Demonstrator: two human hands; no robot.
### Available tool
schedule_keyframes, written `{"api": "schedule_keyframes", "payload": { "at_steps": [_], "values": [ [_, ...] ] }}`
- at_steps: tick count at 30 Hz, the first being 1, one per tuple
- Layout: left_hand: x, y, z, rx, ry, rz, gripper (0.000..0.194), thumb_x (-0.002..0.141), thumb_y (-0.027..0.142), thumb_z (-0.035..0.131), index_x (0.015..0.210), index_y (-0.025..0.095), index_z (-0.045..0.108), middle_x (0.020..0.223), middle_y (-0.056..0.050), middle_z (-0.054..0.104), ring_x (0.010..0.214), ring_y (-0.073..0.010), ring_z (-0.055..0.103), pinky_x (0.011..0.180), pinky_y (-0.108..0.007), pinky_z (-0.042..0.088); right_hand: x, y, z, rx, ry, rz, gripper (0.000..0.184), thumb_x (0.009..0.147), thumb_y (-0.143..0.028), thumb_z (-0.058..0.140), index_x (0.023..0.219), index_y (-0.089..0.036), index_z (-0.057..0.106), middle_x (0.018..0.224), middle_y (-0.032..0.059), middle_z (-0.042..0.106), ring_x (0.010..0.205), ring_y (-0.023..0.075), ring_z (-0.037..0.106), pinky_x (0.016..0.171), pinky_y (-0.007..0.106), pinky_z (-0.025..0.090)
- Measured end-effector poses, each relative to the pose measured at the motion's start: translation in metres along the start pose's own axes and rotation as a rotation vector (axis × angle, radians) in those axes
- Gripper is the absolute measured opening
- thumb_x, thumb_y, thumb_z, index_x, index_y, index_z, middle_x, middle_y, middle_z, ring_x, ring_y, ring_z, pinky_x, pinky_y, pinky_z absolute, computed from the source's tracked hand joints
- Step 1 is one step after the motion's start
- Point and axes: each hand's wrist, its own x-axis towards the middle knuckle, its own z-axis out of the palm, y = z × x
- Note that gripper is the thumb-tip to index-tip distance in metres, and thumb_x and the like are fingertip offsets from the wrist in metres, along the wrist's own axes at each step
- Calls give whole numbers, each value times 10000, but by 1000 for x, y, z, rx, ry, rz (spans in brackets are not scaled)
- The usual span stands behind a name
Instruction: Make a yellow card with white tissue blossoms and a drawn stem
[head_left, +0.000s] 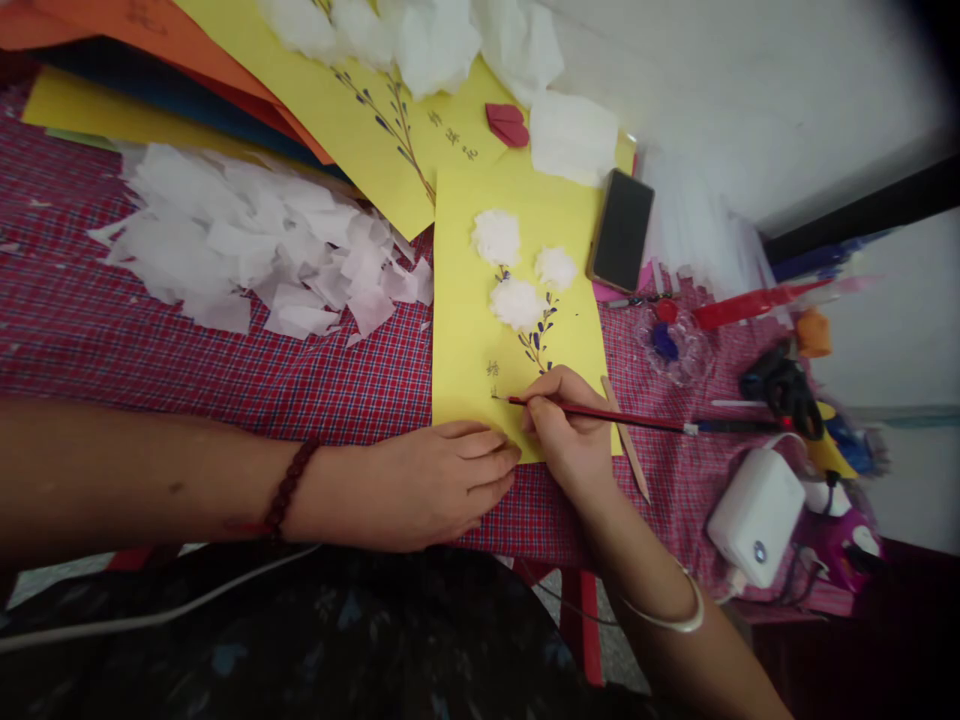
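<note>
My right hand (568, 430) is closed around a dark red pen (637, 416), its tip touching a yellow sheet of paper (469, 320). Dark handwritten characters (492, 370) stand by the tip. Above them on the sheet are white paper flowers (517, 302) on a painted stem with small dark blue leaves. My left hand (450, 480) lies flat, fingers stretched out, across the sheet's lower left edge and the tablecloth. A thin wooden stick (627, 440) rests along the sheet's right edge, close to my right hand.
Torn white paper pieces (255, 235) are heaped on the checked tablecloth (360, 385) at left. Another yellow sheet (405, 190) with white flowers lies behind. A black phone (621, 230) overlaps the sheet's top right. Scissors (791, 392) and a white power bank (757, 515) are at right.
</note>
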Motion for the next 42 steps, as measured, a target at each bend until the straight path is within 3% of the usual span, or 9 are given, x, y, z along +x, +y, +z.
{"api": "schedule_keyframes", "payload": {
  "at_steps": [14,23,30,37,42],
  "values": [
    [0,0,-1,10,-7,-5,376,953,289,480,1238,79,607,1320,-150,612,1206,-251,549,1072,-376,424,2,-3,0,0,43,-25,153,735,-117,499,650,-227,562,555,-43,549,516,126,485,498,269,372],
    [0,0,0,23,41,-5,371,931,288,523,1227,86,619,1308,-149,624,1196,-248,564,1058,-374,438,1,0,1,18,53,-6,141,783,-135,520,697,-230,577,560,-43,552,484,118,462,461,253,354],
    [-3,7,3,126,86,16,337,913,253,530,1177,85,655,1269,-169,651,1168,-250,600,1056,-370,452,-12,-4,-5,184,7,23,187,939,-323,478,811,-234,580,521,-52,546,399,97,436,403,233,330],
    [-10,28,7,322,97,-15,354,912,238,502,1163,53,670,1230,-216,667,1113,-305,647,994,-422,496,-16,-7,-7,-65,-52,20,91,757,-163,534,724,-220,595,580,-33,603,498,117,521,466,242,379],
    [-9,26,7,274,79,-19,516,925,492,534,1157,56,681,1233,-225,664,1132,-319,634,1003,-430,494,-15,-7,-6,-123,-22,16,106,733,-159,514,681,-220,583,583,-30,580,539,126,525,499,252,388]
  ]
}}
